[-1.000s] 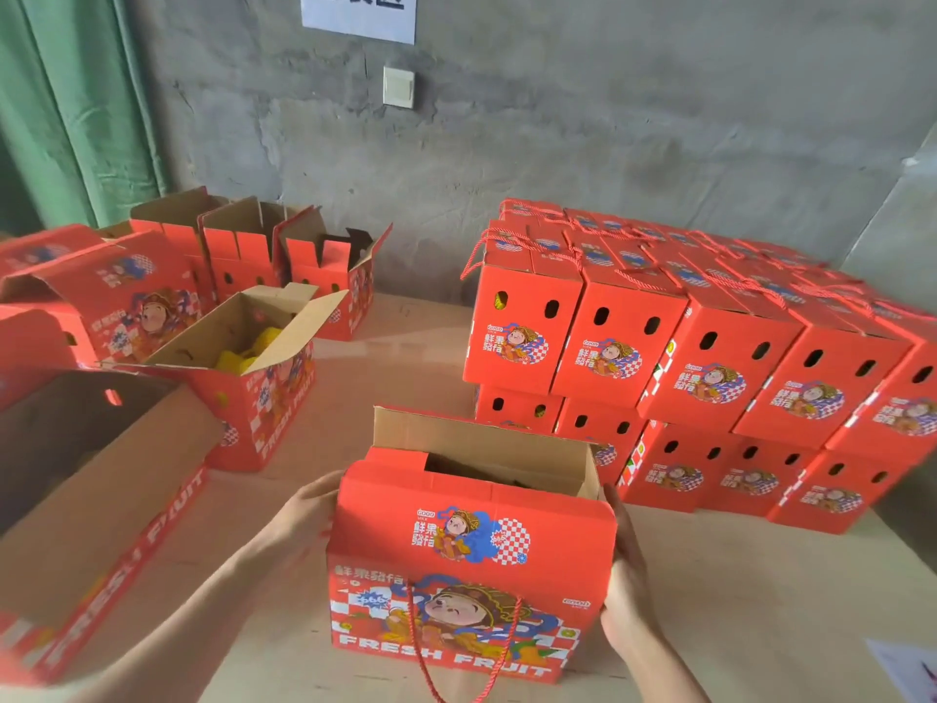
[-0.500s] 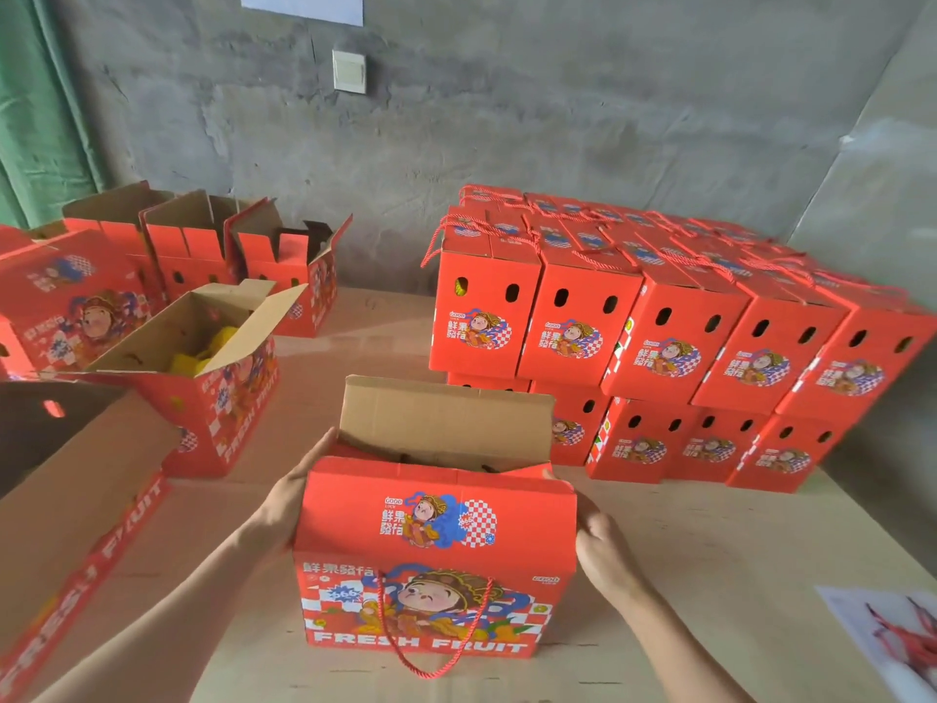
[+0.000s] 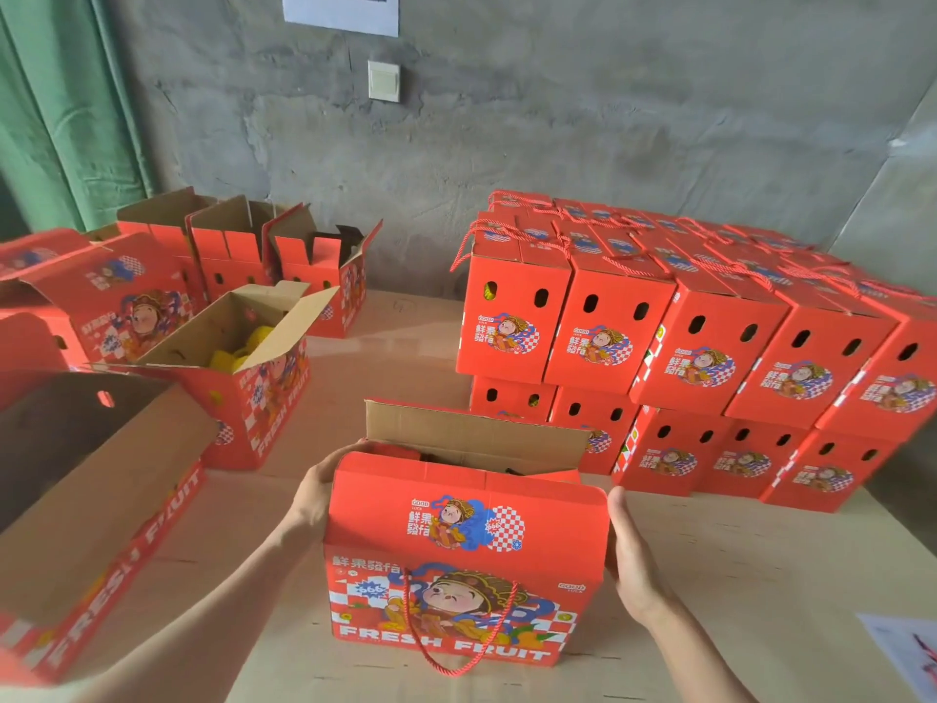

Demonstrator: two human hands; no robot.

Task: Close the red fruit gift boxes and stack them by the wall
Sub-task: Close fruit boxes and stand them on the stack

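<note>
Red gift box (image 3: 466,560) sits between the hands: left hand (image 3: 317,492) grips its corner, right hand (image 3: 631,555) presses flat.

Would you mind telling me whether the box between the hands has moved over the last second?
No. The box keeps its place: its rear flap still overlaps the lower-left boxes of the stack as before; only the view shifted.

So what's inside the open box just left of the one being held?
Yellow lumps show inside the open box, maybe wrapped fruit. Its walls and flaps hide whatever lies deeper.
</note>
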